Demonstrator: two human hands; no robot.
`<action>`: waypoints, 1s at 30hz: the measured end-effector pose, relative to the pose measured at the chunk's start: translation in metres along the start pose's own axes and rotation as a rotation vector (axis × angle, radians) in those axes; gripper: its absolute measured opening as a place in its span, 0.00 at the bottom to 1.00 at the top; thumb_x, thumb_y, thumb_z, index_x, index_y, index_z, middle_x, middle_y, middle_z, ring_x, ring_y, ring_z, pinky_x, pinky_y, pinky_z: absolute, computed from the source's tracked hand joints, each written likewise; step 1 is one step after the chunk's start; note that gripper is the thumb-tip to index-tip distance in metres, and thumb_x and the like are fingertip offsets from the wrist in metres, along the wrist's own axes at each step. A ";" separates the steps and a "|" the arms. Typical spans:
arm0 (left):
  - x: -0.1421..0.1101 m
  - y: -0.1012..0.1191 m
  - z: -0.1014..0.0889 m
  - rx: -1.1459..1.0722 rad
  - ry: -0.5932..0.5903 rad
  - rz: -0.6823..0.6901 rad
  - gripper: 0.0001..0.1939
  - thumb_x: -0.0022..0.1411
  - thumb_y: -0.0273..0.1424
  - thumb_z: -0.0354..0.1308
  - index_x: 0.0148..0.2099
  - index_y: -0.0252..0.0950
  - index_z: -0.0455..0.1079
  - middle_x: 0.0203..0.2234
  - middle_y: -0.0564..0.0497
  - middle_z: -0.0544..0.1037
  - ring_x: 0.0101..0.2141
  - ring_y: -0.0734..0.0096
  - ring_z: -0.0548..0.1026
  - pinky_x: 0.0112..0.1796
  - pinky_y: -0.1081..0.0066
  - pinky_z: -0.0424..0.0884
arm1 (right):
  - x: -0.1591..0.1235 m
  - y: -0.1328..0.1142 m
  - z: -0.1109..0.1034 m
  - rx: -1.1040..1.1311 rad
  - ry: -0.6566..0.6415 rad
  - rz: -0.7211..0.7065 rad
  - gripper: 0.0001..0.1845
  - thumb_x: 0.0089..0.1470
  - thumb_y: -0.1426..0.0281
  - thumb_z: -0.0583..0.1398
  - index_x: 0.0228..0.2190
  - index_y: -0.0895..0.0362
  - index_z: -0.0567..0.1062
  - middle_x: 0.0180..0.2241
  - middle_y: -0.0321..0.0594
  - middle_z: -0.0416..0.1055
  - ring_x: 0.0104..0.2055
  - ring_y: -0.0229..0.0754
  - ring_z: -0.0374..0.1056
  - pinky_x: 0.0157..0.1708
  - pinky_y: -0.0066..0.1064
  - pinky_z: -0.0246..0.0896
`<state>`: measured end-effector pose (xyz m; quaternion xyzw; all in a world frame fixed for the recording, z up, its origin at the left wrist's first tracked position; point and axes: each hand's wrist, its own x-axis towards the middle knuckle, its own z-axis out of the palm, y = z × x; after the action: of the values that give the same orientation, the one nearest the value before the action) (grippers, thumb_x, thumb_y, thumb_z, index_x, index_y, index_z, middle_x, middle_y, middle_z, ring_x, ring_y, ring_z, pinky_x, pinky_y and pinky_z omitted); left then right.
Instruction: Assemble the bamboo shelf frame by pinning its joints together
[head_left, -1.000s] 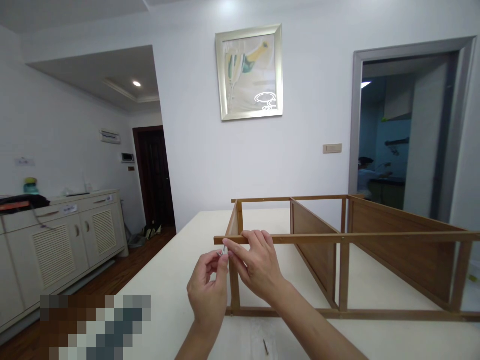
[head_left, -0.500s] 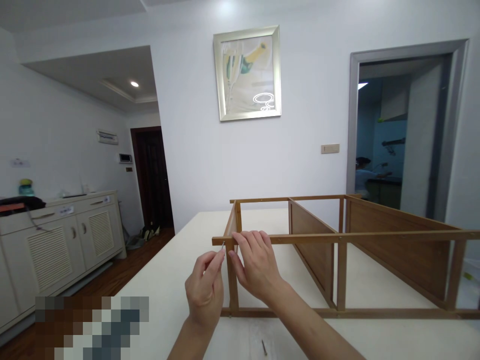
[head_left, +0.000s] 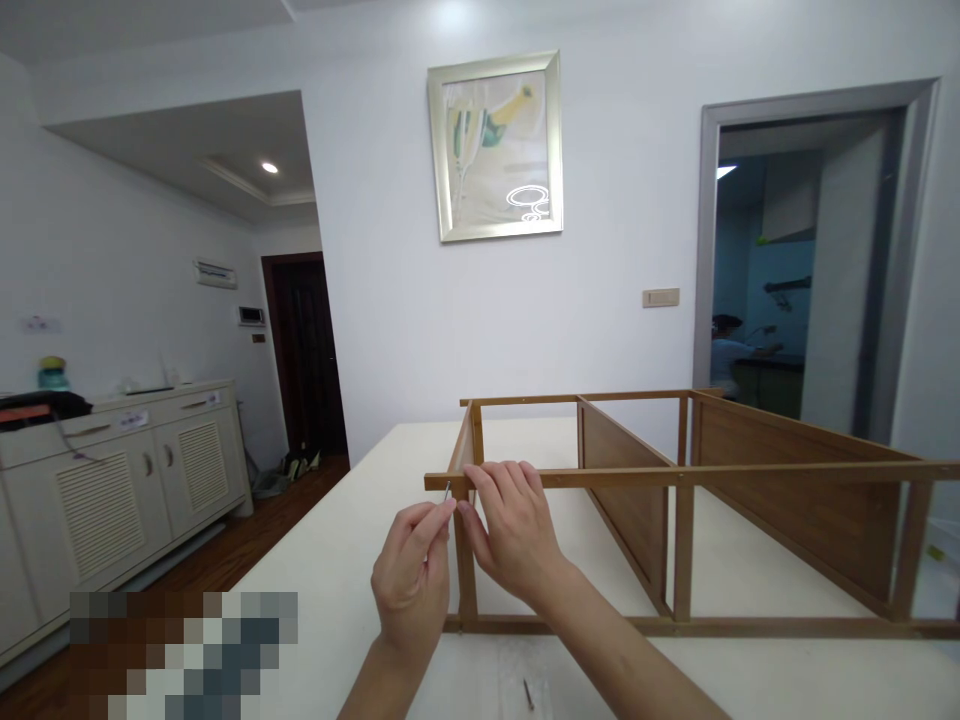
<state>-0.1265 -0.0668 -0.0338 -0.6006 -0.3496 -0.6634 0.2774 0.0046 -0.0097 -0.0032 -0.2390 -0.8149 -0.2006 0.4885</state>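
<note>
A brown wooden shelf frame (head_left: 615,478) lies on its side on the white table (head_left: 330,530). My left hand (head_left: 412,570) is closed, thumb and finger pinching a thin metal screw (head_left: 448,491). The screw points up at the near upper rail, close to the rail's left end. My fingers hide its lower part. My right hand (head_left: 517,530) grips that same rail just right of the corner, fingers over the top and thumb below. Nearer to me, another screw (head_left: 528,694) lies on a clear plastic bag (head_left: 514,660).
Wooden shelf panels (head_left: 630,490) stand upright inside the frame to the right. A white cabinet (head_left: 127,490) is at the left wall. A framed picture (head_left: 496,150) hangs ahead. Through the doorway at right, a person (head_left: 727,350) is in another room.
My left hand has shifted very slightly to the right with the screw, its fingertips closer to the upright. My right hand keeps its grip on the rail.
</note>
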 end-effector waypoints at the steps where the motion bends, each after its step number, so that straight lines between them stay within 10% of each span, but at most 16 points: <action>1: 0.001 0.001 0.000 -0.005 -0.004 -0.001 0.19 0.59 0.15 0.57 0.49 0.40 0.74 0.34 0.51 0.75 0.34 0.74 0.74 0.34 0.74 0.75 | 0.000 0.000 0.000 -0.001 0.000 -0.001 0.17 0.60 0.69 0.53 0.50 0.59 0.68 0.42 0.47 0.70 0.44 0.47 0.63 0.49 0.43 0.51; 15: 0.001 -0.006 -0.004 0.014 -0.046 0.052 0.18 0.59 0.16 0.55 0.48 0.39 0.74 0.34 0.50 0.74 0.34 0.73 0.75 0.33 0.74 0.75 | 0.001 -0.001 -0.002 0.011 0.003 0.000 0.16 0.60 0.70 0.53 0.49 0.59 0.69 0.41 0.46 0.70 0.43 0.46 0.62 0.48 0.42 0.51; 30: 0.006 0.012 0.001 -0.047 -0.034 -0.210 0.04 0.60 0.23 0.58 0.38 0.36 0.71 0.31 0.51 0.75 0.32 0.72 0.73 0.33 0.72 0.74 | 0.002 -0.002 -0.004 0.025 -0.005 0.008 0.16 0.60 0.69 0.53 0.49 0.60 0.69 0.41 0.46 0.70 0.42 0.46 0.62 0.48 0.42 0.51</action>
<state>-0.1168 -0.0728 -0.0265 -0.5783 -0.3997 -0.6864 0.1863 0.0051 -0.0131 -0.0003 -0.2367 -0.8176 -0.1877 0.4901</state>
